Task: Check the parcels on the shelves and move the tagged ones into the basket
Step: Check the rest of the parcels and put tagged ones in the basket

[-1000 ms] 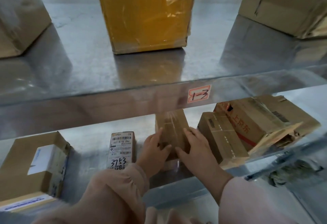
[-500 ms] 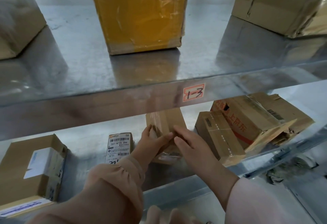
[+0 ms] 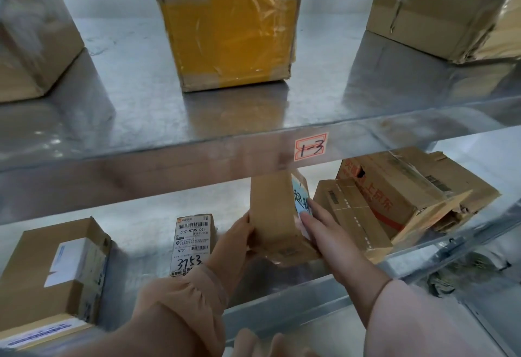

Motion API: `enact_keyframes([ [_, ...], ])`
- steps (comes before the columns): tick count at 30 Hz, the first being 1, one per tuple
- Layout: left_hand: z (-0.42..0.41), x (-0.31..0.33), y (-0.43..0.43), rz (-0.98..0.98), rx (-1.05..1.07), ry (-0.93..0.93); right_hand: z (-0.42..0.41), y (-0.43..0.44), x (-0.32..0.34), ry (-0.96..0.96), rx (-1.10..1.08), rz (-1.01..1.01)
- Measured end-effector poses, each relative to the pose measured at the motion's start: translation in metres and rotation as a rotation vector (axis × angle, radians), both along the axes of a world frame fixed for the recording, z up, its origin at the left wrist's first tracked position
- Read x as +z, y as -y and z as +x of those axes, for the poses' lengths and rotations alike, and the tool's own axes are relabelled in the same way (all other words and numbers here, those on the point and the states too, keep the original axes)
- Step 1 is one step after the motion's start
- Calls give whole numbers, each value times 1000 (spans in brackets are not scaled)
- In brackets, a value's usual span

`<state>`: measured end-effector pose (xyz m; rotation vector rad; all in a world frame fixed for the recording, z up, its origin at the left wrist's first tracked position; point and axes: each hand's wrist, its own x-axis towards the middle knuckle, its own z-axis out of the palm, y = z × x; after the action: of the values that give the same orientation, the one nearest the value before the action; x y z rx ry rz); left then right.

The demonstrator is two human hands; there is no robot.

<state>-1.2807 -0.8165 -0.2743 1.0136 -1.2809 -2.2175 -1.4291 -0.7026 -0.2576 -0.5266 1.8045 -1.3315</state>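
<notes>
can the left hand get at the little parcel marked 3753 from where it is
Probably yes. The left hand grips the tilted box right beside the 3753 parcel, with nothing between them, but it must release the box first.

Both hands have tipped the parcel (image 3: pixel 275 215) upright; seemingly a blue tag (image 3: pixel 301 201) now shows.

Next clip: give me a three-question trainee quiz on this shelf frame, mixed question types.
1. True or false: both hands grip the small brown parcel.
2. Which number is handwritten on the labelled parcel left of it? A) 3753 B) 1-3 C) 9021
3. Fill in: the pale blue tag sits on the held parcel's ____ side.

Key: 1 true; 2 A; 3 right.
</notes>
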Motion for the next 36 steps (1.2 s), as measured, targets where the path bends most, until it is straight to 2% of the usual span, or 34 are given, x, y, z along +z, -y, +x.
enact_keyframes([
  [2, 0, 2, 2, -230, -21, 127, 1, -1, -1, -155, -5, -13],
  [3, 0, 4, 2, -271, -16, 159, 2, -2, -2, -224, 6, -20],
  [8, 4, 16, -11, -176, -58, 37, 14, -1, -1, -567, 33, -9],
  [10, 7, 20, -14, -215, -18, -23, 21, -1, -2, -692, 72, -24],
  [13, 13, 26, -15, -262, 83, -76, 30, 0, 4, -767, 122, -111],
  [17, 33, 32, -27, -226, 176, -137, 38, 2, 14, -706, 254, -230],
  [20, 53, 40, -45, -250, 294, -93, 52, -4, 19, -667, 355, -324],
  [25, 93, 53, -93, -500, 417, -25, 78, -21, 23, -639, 498, -419],
  [30, 134, 49, -137, -722, 522, 207, 111, -31, 24, -495, 635, -405],
  [33, 167, 49, -155, -736, 616, 275, 145, -36, 21, -396, 699, -423],
  [36, 214, 46, -169, -779, 713, 377, 187, -38, 20, -392, 798, -509],
])
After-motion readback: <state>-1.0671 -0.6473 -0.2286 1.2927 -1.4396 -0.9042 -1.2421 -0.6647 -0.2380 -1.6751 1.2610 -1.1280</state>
